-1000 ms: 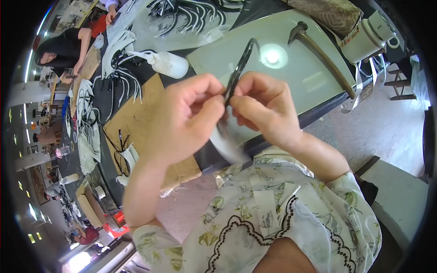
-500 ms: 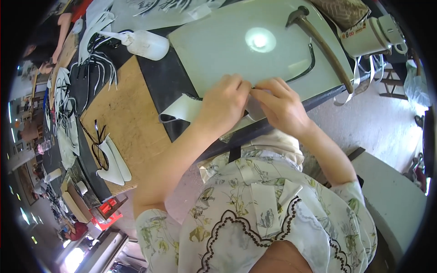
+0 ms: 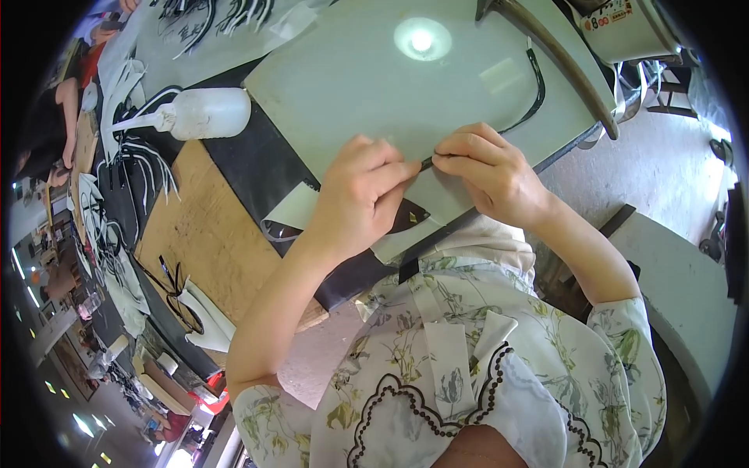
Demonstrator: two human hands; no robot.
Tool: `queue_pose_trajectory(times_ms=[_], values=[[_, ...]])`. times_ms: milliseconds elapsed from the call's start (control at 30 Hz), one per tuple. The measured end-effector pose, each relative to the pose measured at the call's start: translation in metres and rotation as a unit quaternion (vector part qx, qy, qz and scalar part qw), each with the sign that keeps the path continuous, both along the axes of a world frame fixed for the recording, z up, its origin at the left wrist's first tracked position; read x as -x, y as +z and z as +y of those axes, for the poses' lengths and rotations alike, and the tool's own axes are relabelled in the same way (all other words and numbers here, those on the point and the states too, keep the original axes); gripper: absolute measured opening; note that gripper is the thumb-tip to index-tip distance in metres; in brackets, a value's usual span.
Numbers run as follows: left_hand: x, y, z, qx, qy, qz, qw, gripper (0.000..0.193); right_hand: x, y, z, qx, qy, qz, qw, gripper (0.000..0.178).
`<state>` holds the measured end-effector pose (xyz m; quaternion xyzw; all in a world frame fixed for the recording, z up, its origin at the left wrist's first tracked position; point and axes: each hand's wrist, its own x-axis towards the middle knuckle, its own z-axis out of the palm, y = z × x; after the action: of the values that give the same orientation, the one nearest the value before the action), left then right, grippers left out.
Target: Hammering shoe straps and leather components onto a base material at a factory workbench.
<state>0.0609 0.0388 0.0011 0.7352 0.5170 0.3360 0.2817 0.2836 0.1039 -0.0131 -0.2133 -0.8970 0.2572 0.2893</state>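
A narrow black strip (image 3: 538,86) with a pale tip curves over the pale board (image 3: 351,86) and runs down into my right hand (image 3: 497,170), whose fingers and thumb pinch it. My left hand (image 3: 360,191) is closed, fingertips at the short dark bit of strip that shows between the two hands. Below the left hand lies a dark, pointed piece (image 3: 412,215) with a small gold-coloured mark, partly covered by the hand. A white piece (image 3: 292,204) with a curled edge sits beside my left wrist.
A hammer (image 3: 558,58) lies on the board's right side, near a white cup (image 3: 628,31). To the left are a white squeeze bottle (image 3: 211,113), brown cardboard (image 3: 195,210), black-handled scissors (image 3: 178,296) and bundles of strips (image 3: 148,168). Another person's arm (image 3: 69,117) shows at far left.
My left hand has shifted a little left, and the gap between my hands is wider. More of the dark pointed piece shows. The whole view has also moved.
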Motion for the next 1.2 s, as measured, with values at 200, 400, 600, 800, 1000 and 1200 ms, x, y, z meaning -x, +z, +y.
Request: queue_pose_trajectory(times_ms=[200,400,600,800,1000,1200], values=[[0.003,0.000,0.000,-0.067,-0.046,0.062,0.995,0.032,0.002,0.004,0.003,0.030,-0.004,-0.015,0.999,0.047],[0.007,-0.003,-0.007,-0.124,-0.081,0.178,0.973,0.030,-0.002,0.012,0.007,0.000,0.048,-0.092,0.995,0.055],[0.003,-0.005,-0.012,-0.164,-0.084,0.226,0.957,0.043,-0.008,0.028,0.030,-0.058,0.036,-0.134,0.989,0.051],[0.005,-0.007,-0.013,-0.212,-0.082,0.240,0.944,0.029,-0.044,0.041,0.114,-0.100,-0.174,-0.104,0.974,0.033],[0.001,-0.003,-0.014,-0.209,-0.075,0.257,0.940,0.028,-0.044,0.016,0.126,-0.111,-0.279,-0.259,0.918,0.042],[0.001,-0.010,-0.023,-0.236,-0.050,0.245,0.939,0.030,-0.027,0.068,0.081,-0.022,-0.243,-0.112,0.963,0.021]])
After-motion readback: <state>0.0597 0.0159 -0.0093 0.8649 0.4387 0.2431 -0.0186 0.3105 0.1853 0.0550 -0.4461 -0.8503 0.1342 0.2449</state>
